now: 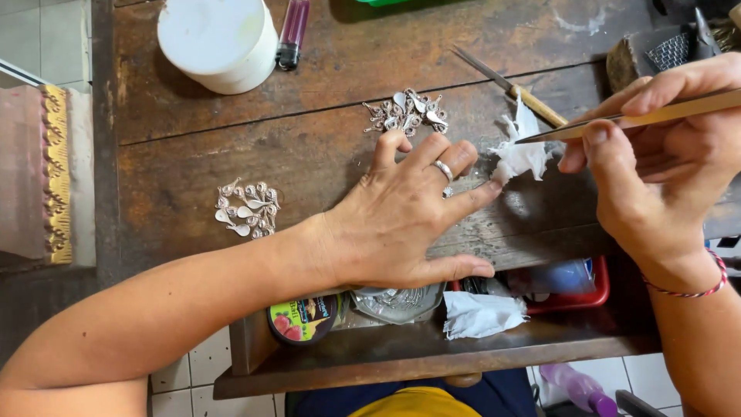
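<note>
- Crumpled white tissue scrap (519, 153): lies on the dark wooden tabletop (309, 154), between the two hands; the tip of the left little finger touches its lower left edge.
- Long brass-coloured metal tweezers (641, 118): held in the right hand (656, 166), thumb and forefinger pinched around the shaft; the pointed tip rests at the tissue scrap's right edge.
- Left hand (401, 224): flat on the tabletop, palm down, fingers (386, 150) spread wide and holding nothing; a silver ring sits on one finger, the thumb lies along the tabletop's front edge.
- Right wrist: wears a thin red-and-white cord bracelet (698, 292).
- Heap of small silver filigree pieces (409, 112): on the tabletop just beyond the left fingertips.
- Second heap of like silver pieces (247, 208): left of the left wrist, well apart from the first heap.
- White round plastic tub (218, 42): far left of the tabletop, with a purple lighter (293, 32) just beside it.
- Slim metal tool with pale wooden handle (513, 89): lies slanted behind the tissue scrap.
- Open wooden drawer (417, 351): below the tabletop's edge, holding a round tin with a colourful lid (302, 318), a clear bag of silver parts (397, 303), a folded white cloth (482, 315) and a red tray (571, 289).
</note>
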